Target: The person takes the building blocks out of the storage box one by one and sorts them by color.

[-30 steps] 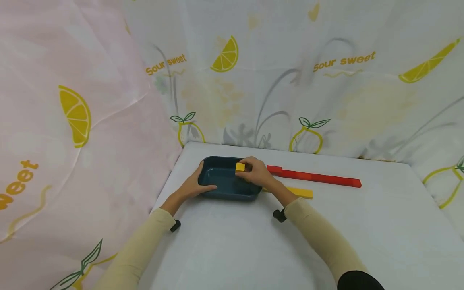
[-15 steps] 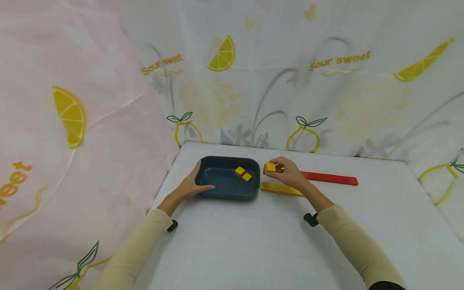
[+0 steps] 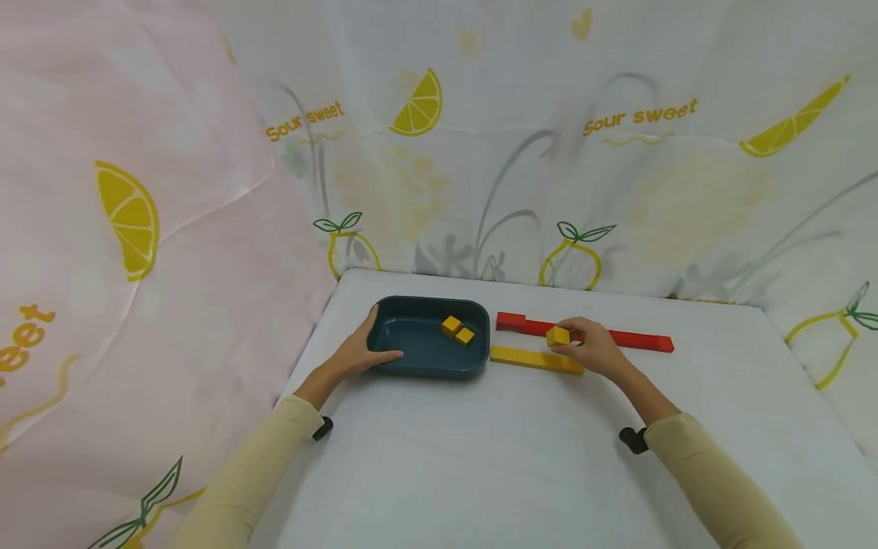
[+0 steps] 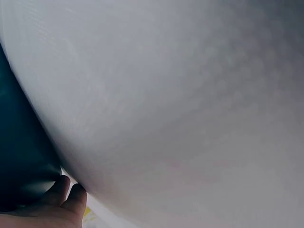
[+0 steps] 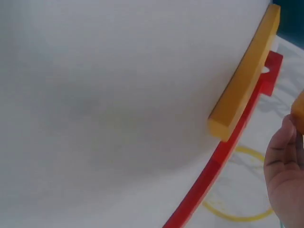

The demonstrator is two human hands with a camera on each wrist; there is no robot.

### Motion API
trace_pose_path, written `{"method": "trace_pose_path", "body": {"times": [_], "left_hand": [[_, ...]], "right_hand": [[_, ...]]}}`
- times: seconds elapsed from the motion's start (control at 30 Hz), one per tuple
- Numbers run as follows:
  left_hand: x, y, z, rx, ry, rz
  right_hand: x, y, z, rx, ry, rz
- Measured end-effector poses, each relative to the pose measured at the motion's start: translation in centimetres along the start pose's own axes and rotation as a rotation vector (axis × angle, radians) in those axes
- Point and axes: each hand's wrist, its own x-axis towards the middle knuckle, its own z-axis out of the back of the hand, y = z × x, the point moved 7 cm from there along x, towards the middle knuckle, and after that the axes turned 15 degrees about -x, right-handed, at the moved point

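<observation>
My left hand (image 3: 356, 351) holds the left end of a dark teal rectangular dish (image 3: 418, 371), its thumb along the front rim and its fingers at the left side. In the left wrist view, two fingertips (image 4: 76, 197) show against the dish's wall. Two small yellow cubes (image 3: 450, 326) lie inside the dish, towards its right side. My right hand (image 3: 595, 347) pinches another yellow cube (image 3: 558, 337) between thumb and fingers, above the right part of a long yellow bar (image 3: 535, 359). The right wrist view shows this hand and cube only partly, at the right edge.
A long, thin red strip (image 3: 638, 340) lies behind the yellow bar, with a wider red block (image 3: 511, 322) at its left end. All rest on a white-covered table (image 3: 466, 457). Lemon-print cloth (image 3: 480, 152) hangs behind and at the left.
My right hand has moved out of the dish and to the right, carrying a yellow cube. Two cubes have come into sight in the dish. The left hand keeps its place on the dish.
</observation>
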Motion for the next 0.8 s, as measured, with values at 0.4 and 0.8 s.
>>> {"method": "trace_pose_path", "body": {"times": [0.4, 0.8], "left_hand": [[-0.1, -0.1, -0.1, 0.000, 0.005, 0.004], [-0.1, 0.0, -0.1, 0.010, 0.006, 0.028]], "right_hand": [[-3.0, -5.9, 1.4, -0.046, 0.018, -0.150], [-4.0, -8.1, 0.6, -0.065, 0.089, -0.190]]}}
